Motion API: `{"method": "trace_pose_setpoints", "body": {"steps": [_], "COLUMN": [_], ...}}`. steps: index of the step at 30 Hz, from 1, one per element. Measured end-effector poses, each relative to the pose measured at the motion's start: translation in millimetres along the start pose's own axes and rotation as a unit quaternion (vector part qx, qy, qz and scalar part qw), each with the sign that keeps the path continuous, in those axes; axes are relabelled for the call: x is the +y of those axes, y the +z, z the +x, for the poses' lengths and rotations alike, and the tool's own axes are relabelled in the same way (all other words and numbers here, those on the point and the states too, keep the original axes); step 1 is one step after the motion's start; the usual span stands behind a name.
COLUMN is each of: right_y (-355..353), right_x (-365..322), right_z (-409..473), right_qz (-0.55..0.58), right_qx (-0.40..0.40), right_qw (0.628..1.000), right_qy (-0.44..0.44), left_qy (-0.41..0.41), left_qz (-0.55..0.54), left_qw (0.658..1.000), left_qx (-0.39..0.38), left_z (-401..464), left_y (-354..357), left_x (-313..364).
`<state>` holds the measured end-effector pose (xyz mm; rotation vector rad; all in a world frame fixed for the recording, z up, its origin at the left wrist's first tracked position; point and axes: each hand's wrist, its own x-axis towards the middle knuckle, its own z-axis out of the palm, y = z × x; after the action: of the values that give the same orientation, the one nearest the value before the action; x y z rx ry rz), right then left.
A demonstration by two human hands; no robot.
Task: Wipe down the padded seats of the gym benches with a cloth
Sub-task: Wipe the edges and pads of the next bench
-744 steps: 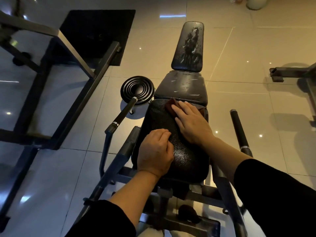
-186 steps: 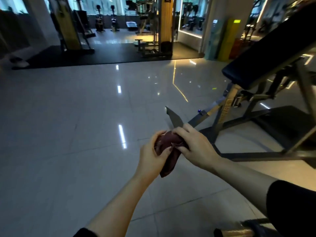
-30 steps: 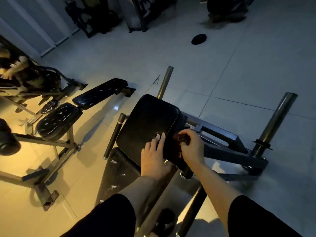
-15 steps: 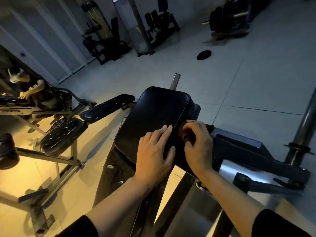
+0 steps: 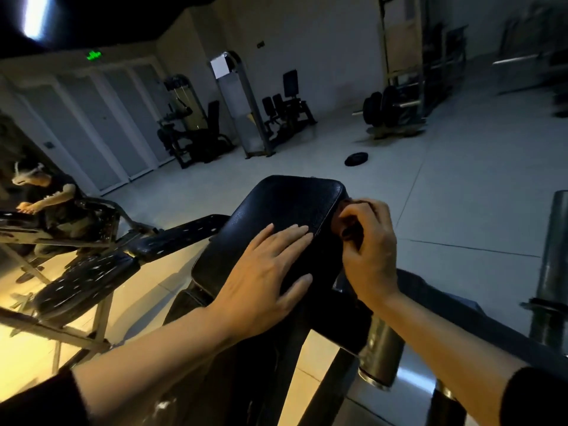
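Note:
A black padded seat [image 5: 285, 207] of a gym bench fills the middle of the head view, tilted up away from me. My left hand [image 5: 264, 284] lies flat on its near half, fingers spread. My right hand [image 5: 368, 247] is curled against the pad's right side edge, gripping a dark reddish cloth [image 5: 345, 224] that only peeks out between the fingers and the pad. Most of the cloth is hidden by my hand.
A second bench with worn black pads [image 5: 83, 281] stands to the left, and a person [image 5: 46, 195] sits beyond it. A steel weight post [image 5: 553, 256] rises at the right. A weight plate [image 5: 356, 159] lies on the tiled floor; machines line the far wall.
The view has tilted upward, showing more of the room. My right hand with the cloth has slid a little farther along the pad's right edge; my left hand stays flat on the pad.

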<state>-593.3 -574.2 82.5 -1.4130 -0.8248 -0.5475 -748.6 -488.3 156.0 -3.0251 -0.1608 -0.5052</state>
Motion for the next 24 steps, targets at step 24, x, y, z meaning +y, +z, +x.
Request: {"method": "trace_pose_setpoints", "body": {"steps": [24], "right_y": [19], "right_x": [-24], "right_z": [-63], "right_qz": [0.014], "right_qx": [0.043], "right_qw": [0.999], "right_qy": [0.020], "left_qy": [-0.008], "left_qz": [-0.052], "left_qw": [0.997], "left_qx": [0.059], "left_z": [-18], "left_y": [6], "left_x": [-6]}}
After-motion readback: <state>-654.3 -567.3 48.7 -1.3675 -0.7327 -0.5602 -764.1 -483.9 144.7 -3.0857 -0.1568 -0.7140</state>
